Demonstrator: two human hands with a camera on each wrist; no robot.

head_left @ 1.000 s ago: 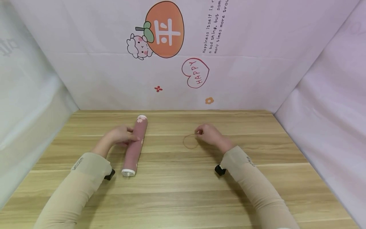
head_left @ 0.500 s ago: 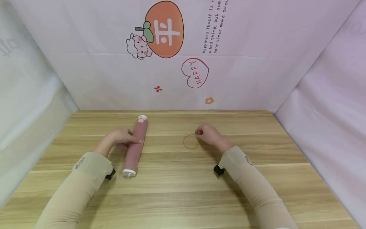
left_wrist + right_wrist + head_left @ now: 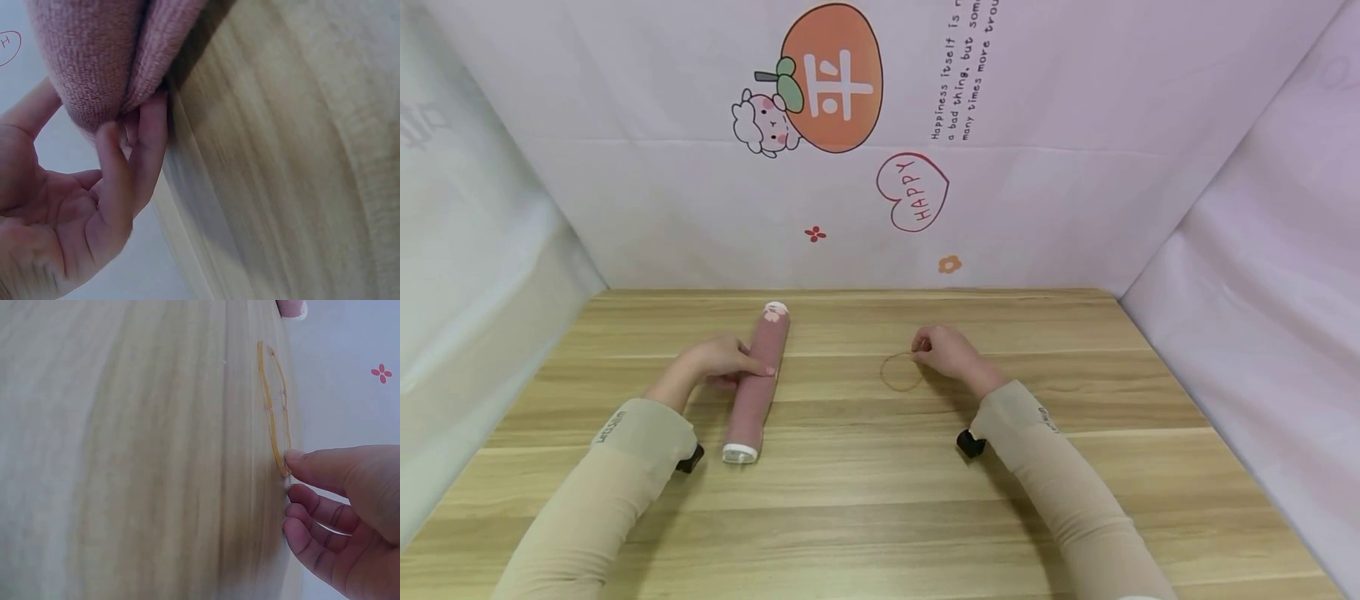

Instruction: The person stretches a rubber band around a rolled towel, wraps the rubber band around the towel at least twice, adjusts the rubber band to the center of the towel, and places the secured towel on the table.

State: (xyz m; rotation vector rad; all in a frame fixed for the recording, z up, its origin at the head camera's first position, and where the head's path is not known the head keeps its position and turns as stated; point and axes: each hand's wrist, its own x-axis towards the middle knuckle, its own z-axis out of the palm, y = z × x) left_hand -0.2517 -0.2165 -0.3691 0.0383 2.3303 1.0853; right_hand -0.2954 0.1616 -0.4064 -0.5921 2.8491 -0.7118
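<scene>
A pink towel (image 3: 748, 421), rolled into a cylinder with white ends and pale flowers, lies on the left half of the table. My left hand (image 3: 721, 357) grips it at mid-length, thumb across the top. In the left wrist view, the fingers curl in under the terry cloth (image 3: 94, 56). To the right, my right hand (image 3: 947, 352) pinches one edge of a thin yellow rubber band (image 3: 898, 390). Seen from the right wrist, the band (image 3: 270, 406) stretches away from the thumb and fingertip as a loose loop, close over the wood.
The wooden table (image 3: 850, 517) runs back to a white printed cloth wall (image 3: 700, 217). White cloth also hangs along the left (image 3: 475, 250) and right sides (image 3: 1247, 250). Dark wrist cameras jut out below both cuffs.
The rolled towel has shifted very slightly to the right, and my left thumb lies a little farther across it. My right hand keeps its pinch on the rubber band, almost still.
</scene>
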